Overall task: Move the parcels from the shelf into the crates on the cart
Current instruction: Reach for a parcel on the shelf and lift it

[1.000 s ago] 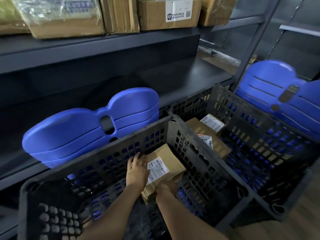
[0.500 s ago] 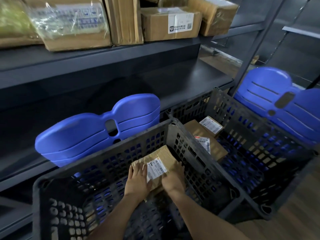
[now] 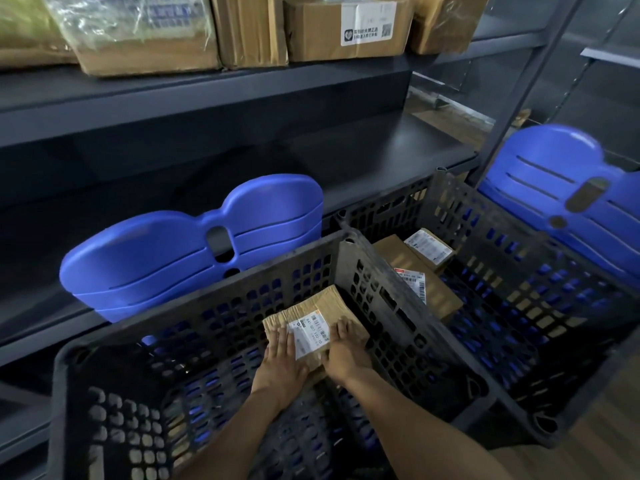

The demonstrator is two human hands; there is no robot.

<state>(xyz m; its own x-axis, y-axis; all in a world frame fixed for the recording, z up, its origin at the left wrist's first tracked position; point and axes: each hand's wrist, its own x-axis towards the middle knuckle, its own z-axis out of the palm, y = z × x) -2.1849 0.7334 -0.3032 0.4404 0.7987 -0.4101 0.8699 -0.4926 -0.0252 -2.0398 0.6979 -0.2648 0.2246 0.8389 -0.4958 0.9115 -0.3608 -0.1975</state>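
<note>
Parcel [image 3: 313,322] first: a small brown carton with a white label, lying in the 1 o'clock corner of the near crate [image 3: 207,317], tight against the wall it shares with the second crate [image 3: 512,271] at 2 o'clock.

It looks light and stiff. The taped cardboard keeps its shape under your hands, and it is small enough for both hands to cover it. The tape probably makes the top slick, so hold it by the two short edges, not the label face. Nothing suggests it is fragile, though the contents are unknown.

Your left hand [image 3: 282,362] lies flat on the near left of the top, fingers straight, partly over the label and gripping nothing. Your right hand [image 3: 343,351] has its fingers bent over the right-hand edge with the thumb at the near edge — a light hold.

Half a second ago the carton was tipped up with its near end raised; now it lies lower, flatter and deeper in the corner — as good as set down. Your left hand has slid further onto the label. More boxes [image 3: 346,29] wait on the shelf [image 3: 242,84] at 12 o'clock.
</note>
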